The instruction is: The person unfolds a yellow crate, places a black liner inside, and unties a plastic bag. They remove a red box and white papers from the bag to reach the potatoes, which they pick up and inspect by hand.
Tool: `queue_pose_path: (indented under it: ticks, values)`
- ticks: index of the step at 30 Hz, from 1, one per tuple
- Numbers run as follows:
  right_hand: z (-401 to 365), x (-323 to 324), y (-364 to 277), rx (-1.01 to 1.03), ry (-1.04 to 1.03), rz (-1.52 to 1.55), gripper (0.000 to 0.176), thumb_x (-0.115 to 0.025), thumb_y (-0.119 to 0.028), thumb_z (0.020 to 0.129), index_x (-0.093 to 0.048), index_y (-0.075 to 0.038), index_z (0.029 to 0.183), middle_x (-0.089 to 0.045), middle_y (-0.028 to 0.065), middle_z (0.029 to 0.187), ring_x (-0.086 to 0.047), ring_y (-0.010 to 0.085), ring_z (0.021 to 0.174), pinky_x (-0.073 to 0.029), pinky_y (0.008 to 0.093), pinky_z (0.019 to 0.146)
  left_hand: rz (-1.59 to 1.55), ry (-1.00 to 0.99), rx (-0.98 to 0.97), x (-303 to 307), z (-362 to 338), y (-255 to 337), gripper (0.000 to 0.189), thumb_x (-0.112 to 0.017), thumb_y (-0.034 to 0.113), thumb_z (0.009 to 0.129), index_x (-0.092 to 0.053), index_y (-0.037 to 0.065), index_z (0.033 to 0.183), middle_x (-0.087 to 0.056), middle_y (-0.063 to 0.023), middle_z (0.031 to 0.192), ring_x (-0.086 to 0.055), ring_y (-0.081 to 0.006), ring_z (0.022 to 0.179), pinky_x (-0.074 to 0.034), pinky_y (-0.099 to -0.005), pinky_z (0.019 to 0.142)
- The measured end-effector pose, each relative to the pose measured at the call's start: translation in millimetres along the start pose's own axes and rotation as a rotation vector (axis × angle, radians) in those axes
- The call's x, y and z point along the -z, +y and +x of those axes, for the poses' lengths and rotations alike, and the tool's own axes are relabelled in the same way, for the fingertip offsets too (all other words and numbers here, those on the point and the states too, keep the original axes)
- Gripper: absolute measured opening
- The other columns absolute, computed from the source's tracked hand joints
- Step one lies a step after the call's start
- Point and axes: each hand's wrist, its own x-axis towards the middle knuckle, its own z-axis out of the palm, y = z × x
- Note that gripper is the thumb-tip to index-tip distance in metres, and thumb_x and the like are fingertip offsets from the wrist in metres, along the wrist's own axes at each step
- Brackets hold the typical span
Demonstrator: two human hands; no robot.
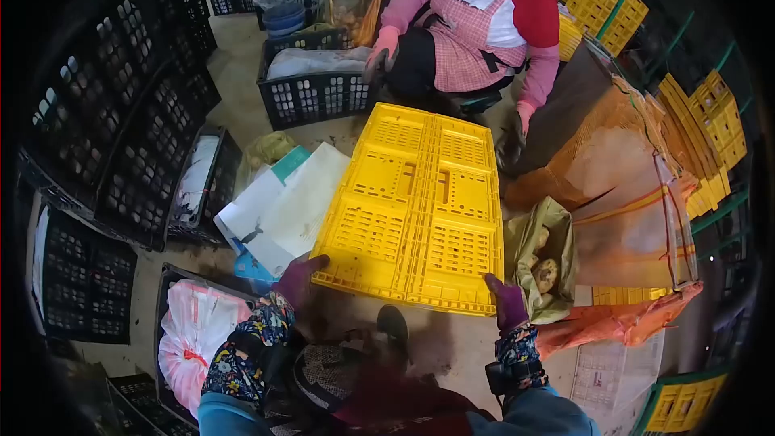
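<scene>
A yellow folding plastic crate [379,226], collapsed flat with slotted panels, fills the middle of the head view. My left hand [299,281], in a purple glove, grips its near left corner. At the near right corner my right hand [508,304], gloved the same way, is closed on the edge. The undersides of both grips are hidden. White sheets [295,202] lie beyond my left hand. Just right of my right hand stands an olive sack [555,234] with potato-like lumps inside.
Facing me sits a person in a pink checked apron [472,48], gloved hands low. Black crates [319,101] stand ahead and are stacked at left. A pink-white bag [198,331] lies near my left arm. Orange mesh sacks [622,169] and yellow crates [710,121] are at right.
</scene>
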Motion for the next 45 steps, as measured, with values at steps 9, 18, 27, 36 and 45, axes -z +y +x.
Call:
queue_pose_path:
  ticks: [9,18,27,36,45]
  values:
    - [130,-7,65,0.281,0.225,-0.377,0.055,-0.070,-0.023,0.088,-0.052,0.009,0.129,-0.062,0.0201,0.121,-0.060,0.0230,0.108,-0.046,0.0324,0.094,1.234,0.331,-0.404,-10,74,-18,0.069,-0.068,0.037,0.086,-0.045,-0.002,0.139,-0.054,-0.0232,0.133,-0.054,-0.0339,0.122,-0.045,-0.0420,0.100]
    - [100,-13,74,0.320,0.536,-0.664,0.059,-0.066,-0.027,0.089,-0.045,-0.003,0.139,-0.063,0.0200,0.122,-0.064,0.0314,0.109,-0.050,0.0396,0.089,0.857,0.165,-0.049,-16,66,-68,0.063,-0.074,0.030,0.081,-0.051,-0.005,0.128,-0.066,-0.0190,0.112,-0.065,-0.0260,0.099,-0.050,-0.0357,0.089]
    - [132,8,112,0.329,0.366,-0.330,0.057,-0.070,-0.020,0.087,-0.048,0.004,0.134,-0.065,0.0187,0.112,-0.064,0.0259,0.099,-0.051,0.0334,0.085,0.668,0.295,-0.040,-40,52,-36,0.054,-0.072,0.032,0.083,-0.057,-0.006,0.119,-0.070,-0.0174,0.101,-0.067,-0.0251,0.092,-0.052,-0.0354,0.081]
    - [80,-78,36,0.935,0.043,-1.029,0.086,-0.083,-0.033,0.069,-0.043,0.001,0.138,-0.054,0.0220,0.131,-0.052,0.0399,0.120,-0.043,0.0475,0.099,1.477,0.362,-0.441,-22,65,-45,0.079,-0.075,0.035,0.076,-0.040,-0.004,0.135,-0.055,-0.0216,0.121,-0.054,-0.0369,0.113,-0.047,-0.0451,0.094]
    - [65,-90,30,0.880,-0.308,-1.182,0.070,-0.075,-0.020,0.072,-0.049,-0.016,0.137,-0.061,0.0077,0.088,-0.060,0.0278,0.082,-0.048,0.0422,0.071,1.530,-0.169,-0.682,-57,76,-20,0.063,-0.075,0.031,0.074,-0.056,0.012,0.131,-0.050,-0.0154,0.138,-0.045,-0.0379,0.129,-0.038,-0.0477,0.107]
